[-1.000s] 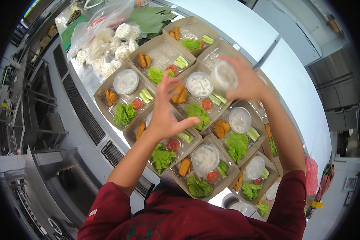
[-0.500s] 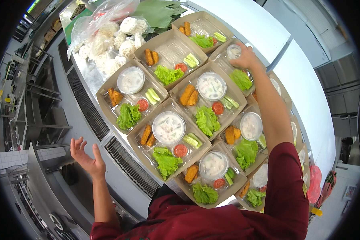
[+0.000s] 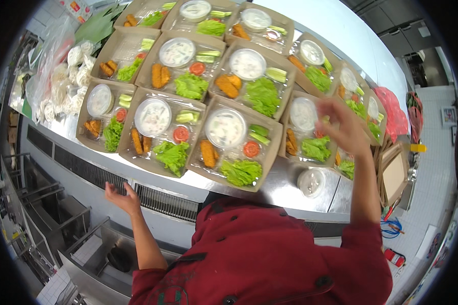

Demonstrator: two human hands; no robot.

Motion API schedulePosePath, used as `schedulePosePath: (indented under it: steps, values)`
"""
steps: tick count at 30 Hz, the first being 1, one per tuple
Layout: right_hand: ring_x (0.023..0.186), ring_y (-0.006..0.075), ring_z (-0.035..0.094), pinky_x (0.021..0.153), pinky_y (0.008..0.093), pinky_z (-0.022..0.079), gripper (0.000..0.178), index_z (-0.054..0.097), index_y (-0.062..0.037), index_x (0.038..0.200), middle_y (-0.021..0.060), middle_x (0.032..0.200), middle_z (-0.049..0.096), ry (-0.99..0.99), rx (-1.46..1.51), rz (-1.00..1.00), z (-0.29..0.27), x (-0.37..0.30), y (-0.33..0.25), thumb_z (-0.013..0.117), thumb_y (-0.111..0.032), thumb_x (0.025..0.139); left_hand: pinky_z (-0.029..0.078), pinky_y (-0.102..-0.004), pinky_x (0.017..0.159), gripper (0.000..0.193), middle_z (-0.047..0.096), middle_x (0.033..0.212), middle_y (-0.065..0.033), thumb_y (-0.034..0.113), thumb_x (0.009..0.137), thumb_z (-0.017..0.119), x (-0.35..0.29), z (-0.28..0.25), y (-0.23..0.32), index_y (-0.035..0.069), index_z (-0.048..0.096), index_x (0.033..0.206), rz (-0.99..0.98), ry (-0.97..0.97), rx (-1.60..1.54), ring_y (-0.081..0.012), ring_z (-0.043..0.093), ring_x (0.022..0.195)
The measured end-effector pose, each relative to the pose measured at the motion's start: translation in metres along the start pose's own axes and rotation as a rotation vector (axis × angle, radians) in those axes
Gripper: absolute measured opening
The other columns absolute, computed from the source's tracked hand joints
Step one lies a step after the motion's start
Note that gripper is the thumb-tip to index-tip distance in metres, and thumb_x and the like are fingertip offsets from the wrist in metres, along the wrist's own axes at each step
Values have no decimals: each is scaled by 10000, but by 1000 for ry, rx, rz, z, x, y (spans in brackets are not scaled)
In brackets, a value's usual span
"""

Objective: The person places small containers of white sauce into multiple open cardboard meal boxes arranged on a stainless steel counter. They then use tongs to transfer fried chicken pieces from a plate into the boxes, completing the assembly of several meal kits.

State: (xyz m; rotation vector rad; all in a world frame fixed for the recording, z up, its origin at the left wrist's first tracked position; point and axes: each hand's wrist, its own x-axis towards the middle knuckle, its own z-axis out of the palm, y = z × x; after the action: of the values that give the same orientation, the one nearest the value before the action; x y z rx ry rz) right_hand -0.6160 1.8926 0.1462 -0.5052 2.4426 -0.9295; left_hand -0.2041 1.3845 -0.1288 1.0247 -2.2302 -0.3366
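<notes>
In the head view, meal boxes (image 3: pixel 216 179) crowd the counter (image 3: pixel 282 189), the middle ones reaching close to its near edge. Bare steel shows right of them along that edge, around a loose lidded tub (image 3: pixel 311 183). The left hand (image 3: pixel 124 199) hangs outside the near edge, its grip empty and half-curled. The right hand (image 3: pixel 347 134) is over the counter's right part, fingers parted, holding nothing; whether it touches a box I cannot tell. Half a second ago it held a tub at the far edge; the far tub (image 3: pixel 195 9) now sits boxed there.
</notes>
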Motion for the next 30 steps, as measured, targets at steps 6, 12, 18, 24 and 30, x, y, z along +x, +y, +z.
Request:
schedulePosePath:
  steps: [6,12,18,24,30]
  values:
    - [1346,401,465,1081,528,453,1083,435,-71,1539,230,1413,486,290,-373,96,78,-170,101,942,-498,682,407,-501,1094,683,493,1319,-246,-1,794,754,-98,-1,-3,5,491,1424,-89,-525,101,-458,493,1234]
    - [1362,501,381,1102,588,413,1306,272,-112,1634,262,1528,316,383,-304,137,138,-183,110,970,-501,601,370,-520,1127,605,484,1333,-245,127,817,786,-128,-19,55,47,559,1373,4,-627,64,-451,465,1273]
    - [1345,480,425,1114,543,424,1176,273,-132,1636,269,1488,357,449,-190,99,161,-173,118,899,-275,650,392,-519,1109,612,473,1336,-255,161,823,800,-112,-23,63,54,558,1375,25,-554,-5,-448,470,1270]
    - [1274,460,495,1124,511,426,1163,283,-113,1632,267,1364,476,475,-190,-14,155,-175,95,817,-134,600,390,-520,1115,601,462,1334,-262,156,821,793,-101,-24,-2,46,566,1366,-117,-501,-36,-455,462,1277]
    - [1321,404,505,1162,482,401,1144,331,-95,1614,217,1407,509,299,-291,-105,113,-144,-31,814,-80,578,403,-506,1115,596,466,1338,-246,166,818,790,-96,-48,-123,46,575,1361,-292,-504,20,-434,475,1276]
